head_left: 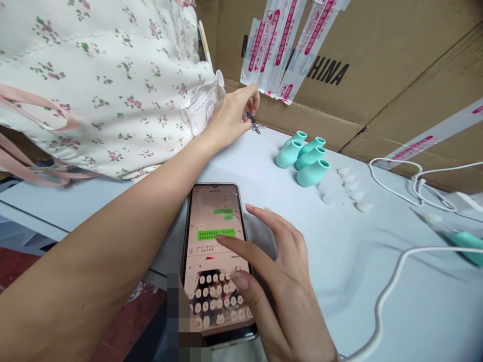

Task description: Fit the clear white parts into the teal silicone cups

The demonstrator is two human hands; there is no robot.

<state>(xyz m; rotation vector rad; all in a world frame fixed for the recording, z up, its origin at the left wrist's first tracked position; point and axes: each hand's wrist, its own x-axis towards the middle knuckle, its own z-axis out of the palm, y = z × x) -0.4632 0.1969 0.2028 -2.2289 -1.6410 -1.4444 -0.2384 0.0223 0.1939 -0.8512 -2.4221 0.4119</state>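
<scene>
My left hand [234, 114] reaches to the back of the table, its fingers curled over a small bunch of keys [256, 126] with a black part at the thumb tip. The keys are partly hidden by the fingers. In front of me a phone [222, 201] lies face up, its screen lit with green chat bubbles and a keyboard. My right hand [281, 271] is spread over the phone's right side; the index fingertip is at the screen and the thumb hovers over the keyboard. Nothing is held in it.
A white floral bag [124, 95] with pink straps stands at the left. Several teal bulb-shaped pieces [313, 173] and small whitish pointed pieces [350, 186] sit on the white table [339, 286]. White cables [388, 286] run along the right. Taped cardboard boxes [362, 30] wall the back.
</scene>
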